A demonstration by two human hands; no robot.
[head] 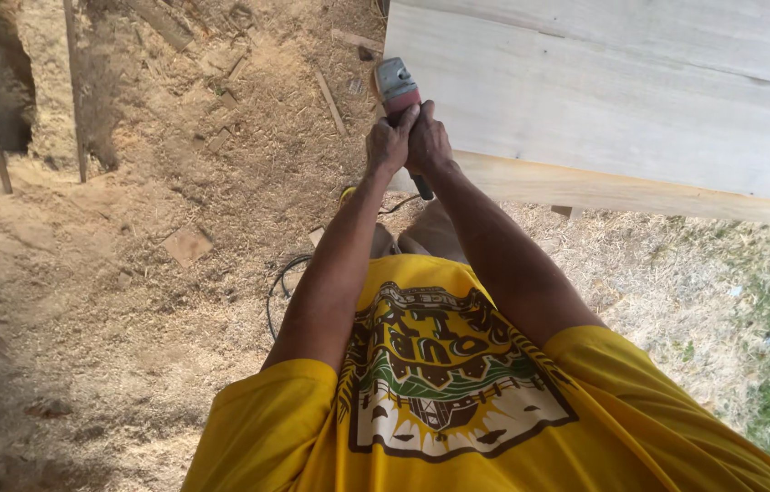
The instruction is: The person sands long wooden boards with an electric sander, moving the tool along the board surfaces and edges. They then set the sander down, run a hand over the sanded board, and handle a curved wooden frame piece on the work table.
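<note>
Both hands grip 1 handheld power grinder with a grey metal head and red body point(399, 91), held at the near edge of a broad, pale, smooth wooden slab point(613, 100). The left hand point(390, 143) and right hand point(428, 141) have their fingers curled tight around its dark handle. A black cable point(277, 282) trails over the coarse sawdust-covered ground point(130, 273).

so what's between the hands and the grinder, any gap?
None. In the head view both hands, left and right, are wrapped directly around the grinder body; nothing sits between. Its head rests at the plank edge.
</note>
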